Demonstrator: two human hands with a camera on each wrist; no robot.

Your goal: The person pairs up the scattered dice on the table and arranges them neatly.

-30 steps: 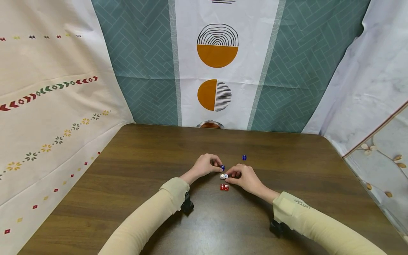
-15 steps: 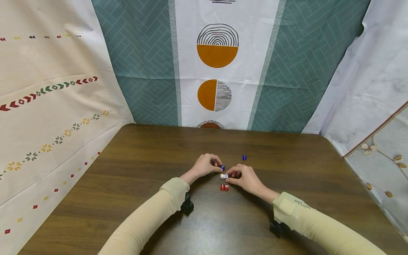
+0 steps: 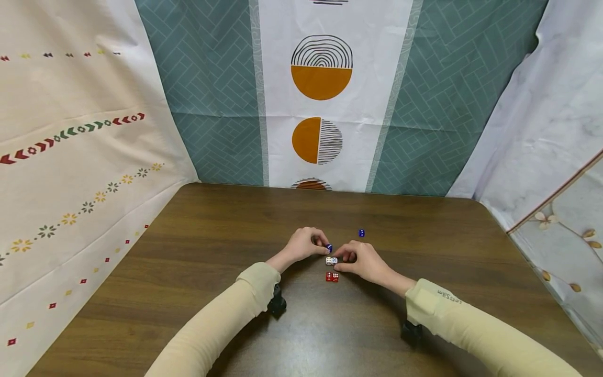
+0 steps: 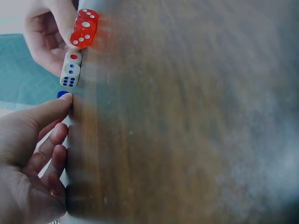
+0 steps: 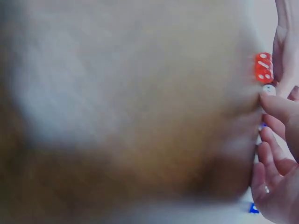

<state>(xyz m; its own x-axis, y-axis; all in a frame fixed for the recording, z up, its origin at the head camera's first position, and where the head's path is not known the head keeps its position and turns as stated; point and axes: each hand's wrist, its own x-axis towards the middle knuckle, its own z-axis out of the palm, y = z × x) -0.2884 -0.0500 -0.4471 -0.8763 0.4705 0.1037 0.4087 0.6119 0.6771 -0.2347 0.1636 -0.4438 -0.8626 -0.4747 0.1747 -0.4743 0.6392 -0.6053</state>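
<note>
In the head view my left hand [image 3: 303,244] pinches a blue die [image 3: 329,247] between thumb and index finger, close over the table. Only a sliver of that blue die [image 4: 62,94] shows past the thumb in the left wrist view. My right hand [image 3: 365,262] has its thumb and index finger at the right one of two white dice [image 3: 332,261], which stand side by side just nearer than the blue die. Two red dice [image 3: 332,277] sit together in front of the white pair. Behind the right hand lies another blue die [image 3: 361,233], by itself.
The brown wooden table [image 3: 212,220] runs back to a teal and white patterned curtain [image 3: 216,94]. A cream cloth [image 3: 85,183] hangs along the left side and a pale floral one [image 3: 556,131] along the right.
My right hand and forearm have shifted slightly to the right. The left hand keeps the blue die in the same place, and the dice on the table have not moved.
</note>
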